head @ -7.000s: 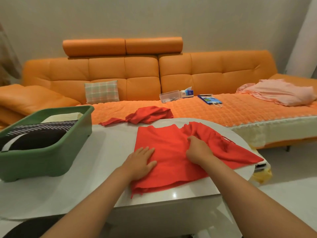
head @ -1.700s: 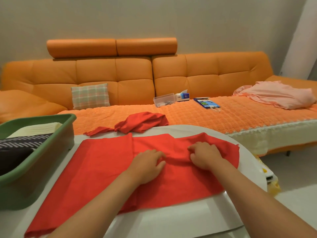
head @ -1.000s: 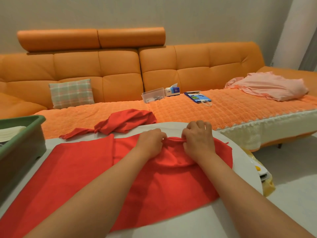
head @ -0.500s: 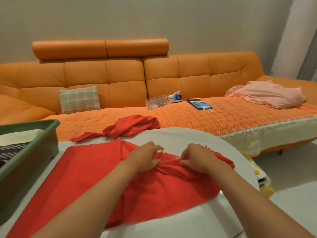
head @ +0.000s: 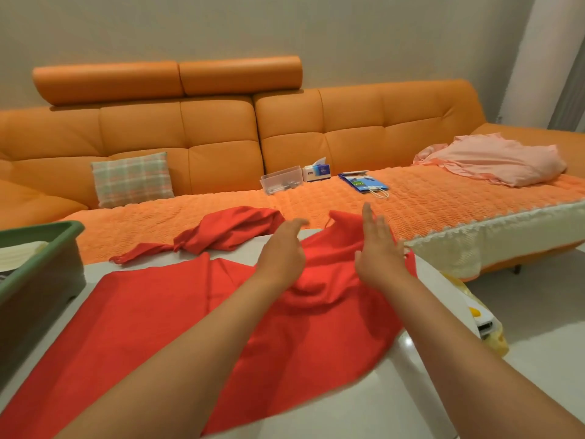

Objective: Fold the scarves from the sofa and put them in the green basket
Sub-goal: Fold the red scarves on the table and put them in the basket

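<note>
Hovering our left hand [head: 281,248] and right hand [head: 378,248], both released with fingers straight, over the rumpled red woven scarf [head: 158,312] on the white table [head: 348,413], we risk a crooked fold, since its far end lies bunched.

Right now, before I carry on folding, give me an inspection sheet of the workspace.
Surface: white table, bare near the front edge.
Job's things: red scarf spread over the table, rumpled at its right end; second red scarf bunched on the edge of the orange sofa; green basket at left, folded cloth inside.
Clutter: clear box, tissue box, blue bag, pink cloth, plaid cushion, all on the sofa.
Hands: left hand and right hand open, holding nothing, above the rumpled end.
Cables: nothing seen.
Surroundings: wall behind the sofa; yellow-white object beside the table at right.
</note>
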`<state>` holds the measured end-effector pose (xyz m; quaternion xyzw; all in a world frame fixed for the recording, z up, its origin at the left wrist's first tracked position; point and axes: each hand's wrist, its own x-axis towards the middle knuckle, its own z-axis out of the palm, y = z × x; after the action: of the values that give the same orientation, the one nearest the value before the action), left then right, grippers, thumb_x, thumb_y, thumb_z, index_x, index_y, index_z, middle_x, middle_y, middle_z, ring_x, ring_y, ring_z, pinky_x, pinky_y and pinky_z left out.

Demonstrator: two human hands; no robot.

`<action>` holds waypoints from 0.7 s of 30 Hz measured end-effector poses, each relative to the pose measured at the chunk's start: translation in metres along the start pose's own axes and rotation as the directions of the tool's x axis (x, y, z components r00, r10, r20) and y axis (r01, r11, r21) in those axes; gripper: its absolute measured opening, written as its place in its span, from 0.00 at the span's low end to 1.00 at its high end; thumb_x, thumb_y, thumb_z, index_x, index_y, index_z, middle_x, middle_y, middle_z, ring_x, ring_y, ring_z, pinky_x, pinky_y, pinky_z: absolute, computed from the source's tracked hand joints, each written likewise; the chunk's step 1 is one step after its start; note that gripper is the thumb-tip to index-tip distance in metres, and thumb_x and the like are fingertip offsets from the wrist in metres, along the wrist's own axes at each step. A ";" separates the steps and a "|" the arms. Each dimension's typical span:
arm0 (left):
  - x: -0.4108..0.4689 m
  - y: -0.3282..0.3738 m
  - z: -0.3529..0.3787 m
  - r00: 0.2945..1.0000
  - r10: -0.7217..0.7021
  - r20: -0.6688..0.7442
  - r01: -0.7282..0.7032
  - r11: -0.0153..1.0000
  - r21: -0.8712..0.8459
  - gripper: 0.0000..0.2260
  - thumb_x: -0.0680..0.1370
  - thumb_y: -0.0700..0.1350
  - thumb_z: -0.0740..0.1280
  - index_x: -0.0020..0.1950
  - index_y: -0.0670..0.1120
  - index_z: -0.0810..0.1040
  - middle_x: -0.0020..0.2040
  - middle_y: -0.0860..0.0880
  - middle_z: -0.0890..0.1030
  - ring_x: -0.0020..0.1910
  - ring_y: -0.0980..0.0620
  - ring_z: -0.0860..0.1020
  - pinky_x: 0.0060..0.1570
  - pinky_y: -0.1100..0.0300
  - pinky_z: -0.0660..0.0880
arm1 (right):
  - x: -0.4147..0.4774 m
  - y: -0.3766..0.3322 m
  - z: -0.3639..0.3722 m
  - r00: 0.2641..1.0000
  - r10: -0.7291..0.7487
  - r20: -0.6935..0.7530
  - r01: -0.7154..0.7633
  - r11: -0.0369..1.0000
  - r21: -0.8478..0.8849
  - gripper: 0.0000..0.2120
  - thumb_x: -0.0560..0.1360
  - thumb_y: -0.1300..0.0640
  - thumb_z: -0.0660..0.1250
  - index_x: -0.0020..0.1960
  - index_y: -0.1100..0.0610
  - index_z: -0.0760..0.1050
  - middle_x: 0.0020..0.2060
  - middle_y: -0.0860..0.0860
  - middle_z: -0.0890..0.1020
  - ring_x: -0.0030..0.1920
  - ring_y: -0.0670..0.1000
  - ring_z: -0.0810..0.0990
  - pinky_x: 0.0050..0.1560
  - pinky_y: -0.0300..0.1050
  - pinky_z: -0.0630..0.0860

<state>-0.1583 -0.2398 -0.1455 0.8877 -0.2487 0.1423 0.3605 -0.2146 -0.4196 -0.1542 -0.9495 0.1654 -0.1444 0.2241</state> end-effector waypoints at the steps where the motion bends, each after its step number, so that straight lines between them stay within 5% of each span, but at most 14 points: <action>1: -0.009 -0.007 0.004 1.000 -0.017 0.009 0.016 0.989 0.149 0.18 0.78 0.36 0.58 0.63 0.51 0.78 0.64 0.48 0.77 0.63 0.45 0.75 0.61 0.54 0.69 | -0.002 0.003 0.002 1.000 0.000 0.001 0.000 0.987 -0.159 0.42 0.77 0.62 0.59 0.81 0.46 0.37 0.81 0.57 0.44 0.80 0.58 0.44 0.76 0.66 0.46; 3: -0.024 -0.017 0.012 0.990 -0.093 0.101 0.043 0.910 0.411 0.14 0.78 0.45 0.59 0.60 0.52 0.80 0.62 0.49 0.78 0.61 0.44 0.75 0.60 0.50 0.68 | -0.007 0.003 0.003 0.994 -0.107 0.035 0.112 0.936 -0.334 0.37 0.77 0.59 0.59 0.81 0.48 0.46 0.81 0.55 0.46 0.80 0.57 0.43 0.77 0.64 0.45; 6: -0.034 -0.021 0.027 0.900 -0.150 0.410 -0.055 0.893 0.447 0.21 0.82 0.56 0.55 0.74 0.55 0.69 0.76 0.50 0.66 0.75 0.48 0.63 0.73 0.43 0.57 | -0.020 0.003 0.014 0.915 -0.314 0.254 0.364 0.914 -0.179 0.31 0.80 0.53 0.60 0.80 0.46 0.55 0.80 0.51 0.55 0.80 0.51 0.52 0.78 0.54 0.50; 9: -0.031 -0.012 0.038 0.895 -0.077 0.440 -0.092 0.932 0.351 0.24 0.84 0.55 0.51 0.80 0.56 0.55 0.81 0.51 0.53 0.80 0.50 0.51 0.76 0.40 0.43 | -0.030 0.017 0.022 0.905 -0.170 0.389 0.265 0.942 -0.205 0.30 0.82 0.41 0.54 0.81 0.46 0.51 0.81 0.52 0.52 0.80 0.50 0.51 0.78 0.54 0.51; 13: -0.026 -0.007 0.033 0.998 -0.007 0.056 -0.021 0.880 0.475 0.20 0.79 0.51 0.53 0.69 0.51 0.72 0.68 0.48 0.72 0.67 0.45 0.69 0.64 0.48 0.62 | -0.033 0.033 0.015 0.947 -0.026 0.320 0.128 0.945 -0.300 0.33 0.81 0.35 0.48 0.82 0.47 0.46 0.81 0.53 0.49 0.81 0.52 0.47 0.78 0.60 0.46; 15: -0.023 -0.016 0.033 0.973 -0.151 0.174 0.034 0.841 0.540 0.20 0.80 0.54 0.54 0.71 0.51 0.70 0.70 0.46 0.71 0.69 0.44 0.68 0.66 0.46 0.61 | -0.033 0.028 0.016 0.952 -0.018 0.306 0.117 0.944 -0.309 0.34 0.81 0.35 0.47 0.82 0.47 0.45 0.81 0.53 0.51 0.80 0.53 0.48 0.77 0.62 0.46; 17: -0.016 -0.025 0.032 0.877 -0.290 0.383 0.041 0.839 0.542 0.26 0.81 0.60 0.51 0.79 0.55 0.59 0.79 0.48 0.58 0.78 0.43 0.56 0.73 0.38 0.50 | -0.033 0.022 0.019 0.953 0.006 0.304 0.105 0.932 -0.347 0.33 0.80 0.33 0.46 0.81 0.46 0.48 0.81 0.53 0.52 0.80 0.54 0.50 0.76 0.65 0.46; 21: 0.016 -0.042 0.036 0.813 -0.297 0.501 0.041 0.887 0.461 0.27 0.82 0.61 0.47 0.81 0.58 0.50 0.82 0.51 0.46 0.80 0.48 0.44 0.75 0.36 0.41 | -0.032 0.017 0.021 0.974 0.076 0.215 0.024 0.903 -0.429 0.35 0.78 0.30 0.44 0.78 0.47 0.59 0.78 0.54 0.60 0.77 0.57 0.58 0.72 0.68 0.55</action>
<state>-0.1195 -0.2448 -0.1876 0.9658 -0.2233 -0.1055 0.0792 -0.2401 -0.4140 -0.1865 -0.9834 0.1792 0.0078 0.0290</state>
